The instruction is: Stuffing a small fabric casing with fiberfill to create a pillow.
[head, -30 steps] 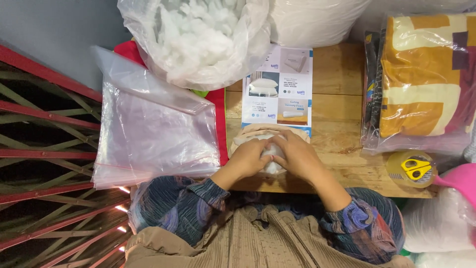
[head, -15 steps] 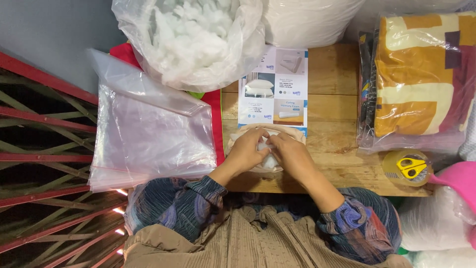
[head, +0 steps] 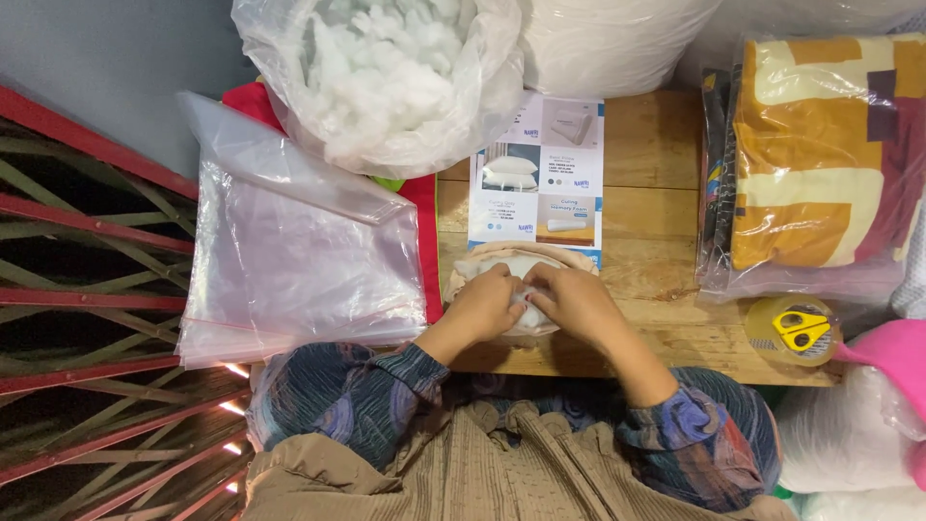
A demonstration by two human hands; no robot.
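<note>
A small beige fabric cover [head: 569, 259] lies on the wooden table [head: 666, 145] right in front of me, with white stuffing [head: 513, 264] showing in its opening. My left hand [head: 485, 301] and my right hand [head: 579, 302] press together on the stuffing at the cover's opening, fingers curled into it. Most of the cover is hidden under my hands.
A big clear bag of white fibre filling [head: 386, 77] stands at the back. Flat clear plastic bags [head: 299, 260] lie left, over red cloth [head: 427, 232]. A printed leaflet [head: 545, 178] lies behind the cover. A wrapped orange-patterned blanket [head: 820, 154] sits right, near tape and yellow scissors [head: 799, 328].
Both hands stay on the cover and stuffing, shifting slightly as the fingers knead and push the white filling; less of the filling shows than a second ago.
</note>
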